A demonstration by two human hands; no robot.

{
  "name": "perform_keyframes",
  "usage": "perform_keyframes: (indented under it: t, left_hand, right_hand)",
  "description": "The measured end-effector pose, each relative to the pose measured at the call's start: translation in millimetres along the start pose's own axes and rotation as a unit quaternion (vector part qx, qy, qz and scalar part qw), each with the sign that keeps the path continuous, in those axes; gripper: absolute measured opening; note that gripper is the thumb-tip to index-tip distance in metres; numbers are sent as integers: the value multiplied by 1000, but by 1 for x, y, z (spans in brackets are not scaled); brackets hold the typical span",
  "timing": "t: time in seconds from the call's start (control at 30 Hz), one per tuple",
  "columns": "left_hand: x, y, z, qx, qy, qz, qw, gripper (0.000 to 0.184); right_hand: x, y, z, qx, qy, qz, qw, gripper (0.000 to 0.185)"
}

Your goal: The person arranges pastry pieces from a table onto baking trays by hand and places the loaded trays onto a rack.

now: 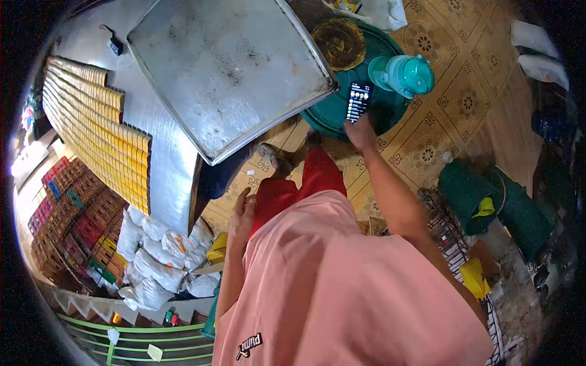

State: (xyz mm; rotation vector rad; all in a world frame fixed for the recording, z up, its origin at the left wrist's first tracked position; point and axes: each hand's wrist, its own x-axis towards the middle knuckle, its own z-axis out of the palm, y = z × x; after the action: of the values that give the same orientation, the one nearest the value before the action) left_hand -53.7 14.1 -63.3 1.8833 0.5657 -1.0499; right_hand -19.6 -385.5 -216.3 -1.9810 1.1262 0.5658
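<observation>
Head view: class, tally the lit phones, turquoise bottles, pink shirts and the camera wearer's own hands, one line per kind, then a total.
Lit phone: 1
Turquoise bottle: 1
Pink shirt: 1
Hands, left hand and right hand: 2
Total: 5

A single head-mounted camera supplies the view, looking steeply down and forward over the wearer's pink shirt (348, 277), which is nearest and fills the lower centre. The wide-angle field curves straight lines and darkens at the corners. Coverage includes the left hand (243, 210), the right hand (361, 131) at the near edge of the green drum (326, 113), and the table's (168, 177) near end, left of centre.
</observation>
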Motion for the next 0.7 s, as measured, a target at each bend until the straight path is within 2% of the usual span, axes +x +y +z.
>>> perform_keyframes:
  t: [0.13, 0.2, 0.23, 0.3, 0.33, 0.4, 0.43, 0.5, 0.53, 0.6, 0.63, 0.67, 0.7]
  left_hand:
    - [16, -18, -13, -34, -21, -9, 999, 53]
    - [23, -33, -18, -73, 13, -25, 997, 47]
    - [28, -46, -29, -7, 1, -22, 1000, 47]
    - [32, -54, -40, -34, 6, -5, 999, 47]
    - [34, -51, -42, -61, 13, 7, 998, 46]
    - [42, -49, -53, -26, 37, -18, 999, 46]
    - [52, -53, -63, -2, 25, -11, 1000, 47]
    - [65, -45, -72, 6, 4, -7, 1000, 49]
    - [69, -33, -72, 4, 1, -2, 1000, 49]
    - [73, -6, -77, 71, -54, 38, 995, 53]
    - [76, 3, -81, 84, -96, 44, 991, 53]
    - [77, 9, -82, 80, -99, 51, 990, 53]
    - [75, 15, -82, 80, -114, 94, 986, 48]
  right_hand:
    - [-17, 54, 41, -39, 48, -8, 998, 67]
    - [-36, 81, 57, -12, 106, -147, 983, 68]
    - [-47, 88, 59, -12, 110, -145, 983, 68]
    - [-61, 89, 61, -26, 20, -136, 990, 73]
    - [-65, 86, 59, -26, 26, -135, 990, 73]
    - [-74, 80, 53, 24, -134, -43, 990, 76]
    - [-73, 79, 58, 21, -129, -43, 990, 76]
    - [-66, 67, 75, 158, -117, -86, 977, 61]
    - [-81, 23, 53, 277, -158, -49, 947, 62]
    - [-114, -62, 24, 454, -182, -38, 871, 70]
    - [-116, -85, 27, 513, -167, -68, 839, 78]
    - [-112, -106, 32, 509, -161, -74, 842, 78]
    - [-107, -128, 39, 562, -162, -56, 809, 74]
